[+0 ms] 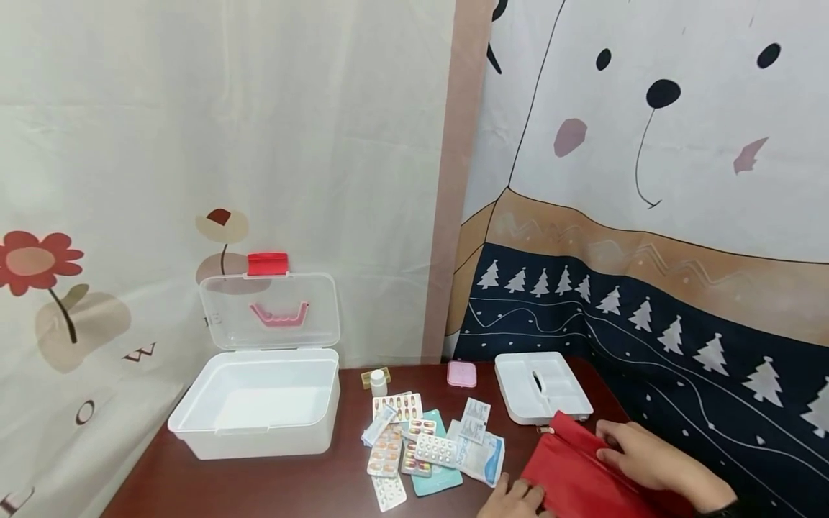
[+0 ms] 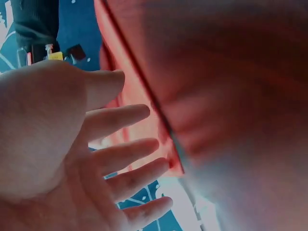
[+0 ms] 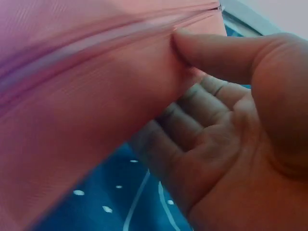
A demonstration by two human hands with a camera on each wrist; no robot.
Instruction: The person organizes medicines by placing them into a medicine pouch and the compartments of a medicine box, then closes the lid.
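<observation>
A red zip pouch (image 1: 583, 475) lies at the front right of the table, its zip edge showing pale in the right wrist view. My right hand (image 1: 650, 457) pinches that pouch, thumb on its face and fingers behind, as the right wrist view (image 3: 216, 120) shows. At the pouch's near left side is my left hand (image 1: 514, 500), partly cut off by the frame edge. In the left wrist view the left hand's fingers (image 2: 130, 149) are straight and spread, with the fingertips right at the red fabric.
Blister packs (image 1: 388, 453), a blue-and-white packet (image 1: 479, 453) and a small white bottle (image 1: 378, 383) lie mid-table. An open clear-lidded box (image 1: 259, 446) stands left. Behind the pouch sit a white compartment case (image 1: 518, 410) and a pink case (image 1: 462, 374). Curtains rise behind.
</observation>
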